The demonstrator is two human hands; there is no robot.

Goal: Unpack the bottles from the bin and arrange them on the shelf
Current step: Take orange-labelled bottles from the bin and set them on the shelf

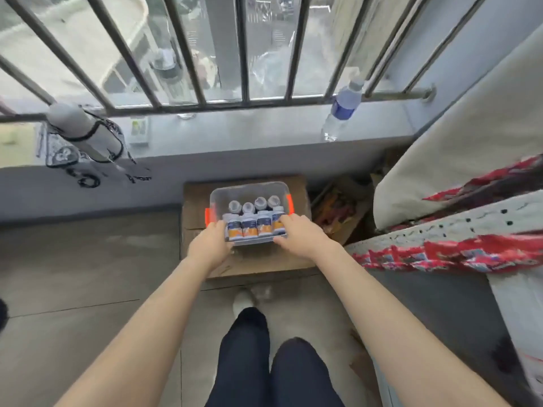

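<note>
Fingers of both hands [210, 240] [298, 235] wrapped around bin [249, 188] | bottles [249, 227] blue-orange labels, text unreadable

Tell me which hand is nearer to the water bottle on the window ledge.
Right. The right hand grips the clear bin's near right corner, below and left of the water bottle; the left hand holds the near left corner, farther away.

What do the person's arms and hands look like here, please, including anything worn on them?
Both arms are bare from at least the upper forearm down: no sleeves show in the frame. The left hand and right hand wear no gloves, and no watch, bracelet or ring is visible. No markings show on either arm.
</note>
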